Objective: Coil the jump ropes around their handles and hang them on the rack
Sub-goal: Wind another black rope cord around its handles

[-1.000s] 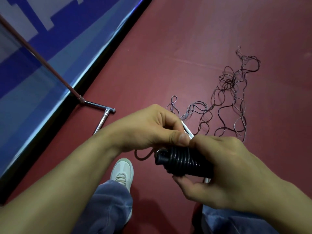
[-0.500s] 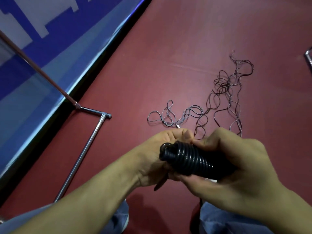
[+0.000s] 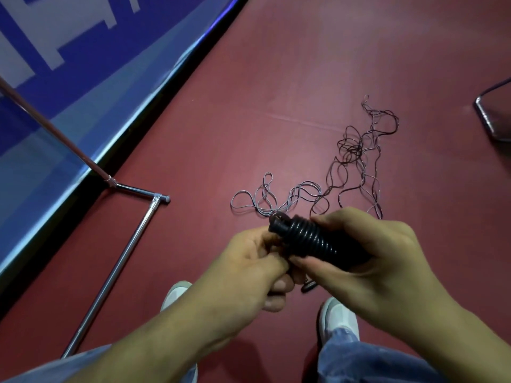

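My right hand grips black jump rope handles with dark rope coiled tightly round them in ridged turns. My left hand sits just under the handles' left end, fingers curled and pinching the rope there. Loose thin rope lies tangled on the red floor beyond my hands, running from a grey looped part up to the right. The metal rack has a chrome base bar on the floor at the left and a slanting upright pole.
A blue and white banner wall lines the left side above a black edge. A dark object with a metal rim lies at the right edge. My two white shoes and jeans legs are below my hands.
My left hand has swung from over the handles' top, down and under their left end. The handles now tilt with their end pointing up-left. The view has shifted, showing more of the rack base.
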`<state>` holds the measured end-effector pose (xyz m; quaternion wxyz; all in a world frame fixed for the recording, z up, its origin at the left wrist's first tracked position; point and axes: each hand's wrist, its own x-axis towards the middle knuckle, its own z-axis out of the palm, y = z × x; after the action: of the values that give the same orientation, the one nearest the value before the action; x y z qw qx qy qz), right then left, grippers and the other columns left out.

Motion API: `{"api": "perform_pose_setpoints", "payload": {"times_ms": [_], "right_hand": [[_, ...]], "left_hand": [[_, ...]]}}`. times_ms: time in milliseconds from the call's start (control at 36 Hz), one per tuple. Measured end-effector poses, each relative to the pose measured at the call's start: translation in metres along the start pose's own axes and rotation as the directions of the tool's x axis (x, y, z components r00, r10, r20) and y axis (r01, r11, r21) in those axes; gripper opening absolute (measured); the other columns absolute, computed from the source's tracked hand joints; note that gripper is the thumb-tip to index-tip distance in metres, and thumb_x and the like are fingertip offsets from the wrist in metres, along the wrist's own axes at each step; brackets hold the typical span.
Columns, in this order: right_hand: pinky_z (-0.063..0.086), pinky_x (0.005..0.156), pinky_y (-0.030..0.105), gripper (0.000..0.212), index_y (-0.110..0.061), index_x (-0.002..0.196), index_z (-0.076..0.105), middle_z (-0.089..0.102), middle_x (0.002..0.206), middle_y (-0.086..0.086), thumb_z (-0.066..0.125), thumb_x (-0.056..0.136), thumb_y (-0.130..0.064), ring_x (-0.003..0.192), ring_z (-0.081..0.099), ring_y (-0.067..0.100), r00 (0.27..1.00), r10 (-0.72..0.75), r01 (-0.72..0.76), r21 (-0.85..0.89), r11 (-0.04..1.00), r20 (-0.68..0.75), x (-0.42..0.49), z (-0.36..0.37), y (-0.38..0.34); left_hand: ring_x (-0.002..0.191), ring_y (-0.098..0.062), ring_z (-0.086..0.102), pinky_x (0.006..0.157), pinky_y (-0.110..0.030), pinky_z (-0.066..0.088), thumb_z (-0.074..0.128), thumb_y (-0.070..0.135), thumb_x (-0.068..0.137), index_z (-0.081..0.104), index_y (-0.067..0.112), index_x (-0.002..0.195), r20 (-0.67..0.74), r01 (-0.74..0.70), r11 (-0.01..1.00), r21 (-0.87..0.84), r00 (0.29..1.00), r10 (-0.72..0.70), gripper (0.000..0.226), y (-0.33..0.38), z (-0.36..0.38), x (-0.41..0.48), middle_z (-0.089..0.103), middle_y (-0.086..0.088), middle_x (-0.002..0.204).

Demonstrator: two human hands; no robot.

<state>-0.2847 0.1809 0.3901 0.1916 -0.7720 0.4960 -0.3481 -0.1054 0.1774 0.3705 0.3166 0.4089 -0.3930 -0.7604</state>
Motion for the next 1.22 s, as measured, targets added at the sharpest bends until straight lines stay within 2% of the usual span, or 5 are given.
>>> {"api": "perform_pose_setpoints", "payload": {"times_ms": [417,611,694,1056,1222], "right_hand": [[0.043,0.049,0.025,0.036,-0.031,0.083,0.052,0.064,0.081,-0.024,0.064,0.07,-0.063,0.06,0.058,0.008,0.975,0.223,-0.223,-0.1,0.97,-0.008,0.004,0.004,-0.002],[0.045,0.048,0.041,0.049,-0.025,0.088,0.041,0.062,0.063,-0.006,0.056,0.073,-0.069,0.053,0.054,0.019,0.949,0.292,-0.268,-0.178,0.947,0.122,0.004,0.009,-0.002],[0.045,0.049,0.04,0.045,-0.028,0.088,0.034,0.06,0.062,-0.003,0.054,0.078,-0.067,0.054,0.054,0.023,0.939,0.277,-0.24,-0.186,0.953,0.206,0.005,0.012,-0.007],[0.037,0.055,0.043,0.034,-0.028,0.087,0.025,0.043,0.064,-0.005,0.027,0.075,-0.06,0.059,0.045,0.022,0.861,0.275,-0.115,-0.364,0.924,0.427,-0.002,0.014,-0.024],[0.036,0.059,0.039,0.03,-0.029,0.093,0.029,0.048,0.069,-0.006,0.038,0.09,-0.058,0.064,0.047,0.019,0.841,0.288,-0.104,-0.387,0.916,0.457,-0.004,0.02,-0.024]], "left_hand": [[0.045,-0.019,0.036,0.043,-0.025,0.035,0.052,0.037,0.1,0.062,0.001,0.081,-0.029,0.089,0.954,0.287,0.996,-0.084,0.042,0.001,-0.003,-0.008,0.051,-0.023,0.066],[0.052,-0.01,0.04,0.057,-0.041,0.041,0.054,0.039,0.097,0.057,0.009,0.079,0.006,-0.061,0.578,0.814,0.995,0.096,0.035,0.02,-0.004,-0.018,0.059,-0.011,0.067],[0.049,-0.012,0.035,0.047,-0.024,0.029,0.054,0.032,0.096,0.046,0.015,0.068,0.062,-0.123,0.408,0.905,0.985,0.159,0.034,0.025,-0.009,-0.023,0.045,-0.007,0.058],[0.055,-0.005,0.047,0.055,-0.012,0.032,0.058,0.035,0.096,0.049,0.022,0.068,0.143,-0.177,0.294,0.939,0.981,0.133,0.032,0.03,-0.021,-0.029,0.042,0.006,0.052],[0.055,-0.022,0.052,0.053,-0.036,0.041,0.056,0.044,0.093,0.055,0.018,0.071,0.188,-0.208,0.307,0.929,0.978,0.095,0.035,0.034,-0.035,-0.03,0.056,-0.005,0.059]]}}
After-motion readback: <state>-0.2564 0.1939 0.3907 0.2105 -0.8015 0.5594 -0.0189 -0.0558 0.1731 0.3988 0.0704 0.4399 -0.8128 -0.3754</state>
